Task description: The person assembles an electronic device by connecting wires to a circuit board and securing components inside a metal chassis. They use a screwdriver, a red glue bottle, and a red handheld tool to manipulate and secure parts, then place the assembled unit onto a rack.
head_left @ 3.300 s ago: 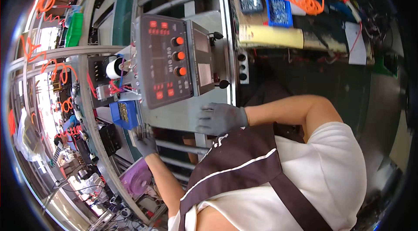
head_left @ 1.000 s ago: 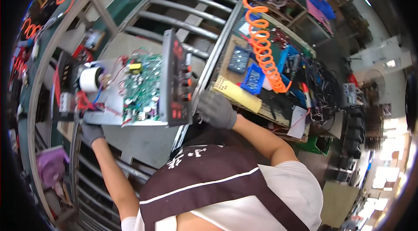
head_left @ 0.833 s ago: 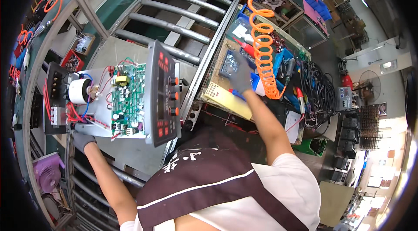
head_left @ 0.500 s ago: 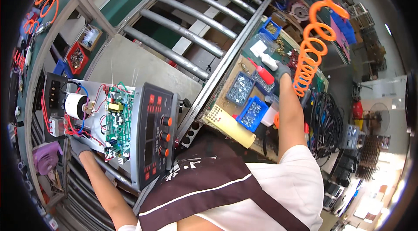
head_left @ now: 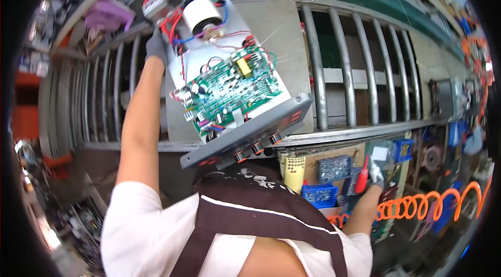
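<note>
Partly hidden left grip (head_left: 156,48), right grip (head_left: 377,182) (hold unclear)

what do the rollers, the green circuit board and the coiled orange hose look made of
The rollers look like metal, perhaps steel: grey, with bright streaks along their length. The green circuit board is probably resin laminate, judging by its green coating crowded with small parts. The coiled orange hose seems plastic, smooth and evenly coloured in springy loops, though rubber is possible.

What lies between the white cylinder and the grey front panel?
In the head view, the green circuit board lies there, plus red wires and some bare pale plate.
</note>
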Motion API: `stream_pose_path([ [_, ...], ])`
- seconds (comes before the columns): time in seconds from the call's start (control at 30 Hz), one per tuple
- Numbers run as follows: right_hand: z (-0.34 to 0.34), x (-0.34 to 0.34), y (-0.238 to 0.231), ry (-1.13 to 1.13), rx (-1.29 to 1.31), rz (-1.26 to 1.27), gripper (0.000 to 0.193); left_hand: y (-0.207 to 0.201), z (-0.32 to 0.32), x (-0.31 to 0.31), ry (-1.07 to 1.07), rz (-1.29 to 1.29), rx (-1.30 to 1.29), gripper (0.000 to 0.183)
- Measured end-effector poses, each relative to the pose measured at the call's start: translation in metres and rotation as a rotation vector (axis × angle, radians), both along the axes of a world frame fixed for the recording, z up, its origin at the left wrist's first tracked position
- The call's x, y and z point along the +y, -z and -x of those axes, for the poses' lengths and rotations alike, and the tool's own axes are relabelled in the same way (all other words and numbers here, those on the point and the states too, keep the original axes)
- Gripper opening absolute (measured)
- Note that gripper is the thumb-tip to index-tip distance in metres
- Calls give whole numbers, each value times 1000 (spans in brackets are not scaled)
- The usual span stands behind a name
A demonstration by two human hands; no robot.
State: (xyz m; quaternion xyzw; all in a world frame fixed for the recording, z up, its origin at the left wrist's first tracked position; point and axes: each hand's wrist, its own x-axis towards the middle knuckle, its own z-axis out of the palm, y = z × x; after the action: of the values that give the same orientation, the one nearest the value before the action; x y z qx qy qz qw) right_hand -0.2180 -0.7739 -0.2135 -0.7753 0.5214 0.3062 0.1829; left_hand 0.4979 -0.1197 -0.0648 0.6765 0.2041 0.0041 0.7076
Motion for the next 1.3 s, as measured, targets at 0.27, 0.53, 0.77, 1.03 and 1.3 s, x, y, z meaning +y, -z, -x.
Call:
stream_pose_path([
  [0.27, 27, -44, 25, -374, 176, 2, 52, 8, -4, 3, -18, -436, -77, 44],
  [0.53, 44, -42, 39, 347, -360, -135, 47, -26, 24, -3, 9, -349, 34, 48],
  [0.77, -18, 33, -58, 923, -1124, 249, 31, -36, 41, -14, 49, -392, 17, 54],
  [1.03, -257, 135, -278, 664, -1979, -684, 39, -46, 52, -32, 29, -422, -136, 52],
  [1.3, -472, 299, -347, 224, -1431, -932, 45, -17, 39, -24, -10, -460, -167, 53],
])
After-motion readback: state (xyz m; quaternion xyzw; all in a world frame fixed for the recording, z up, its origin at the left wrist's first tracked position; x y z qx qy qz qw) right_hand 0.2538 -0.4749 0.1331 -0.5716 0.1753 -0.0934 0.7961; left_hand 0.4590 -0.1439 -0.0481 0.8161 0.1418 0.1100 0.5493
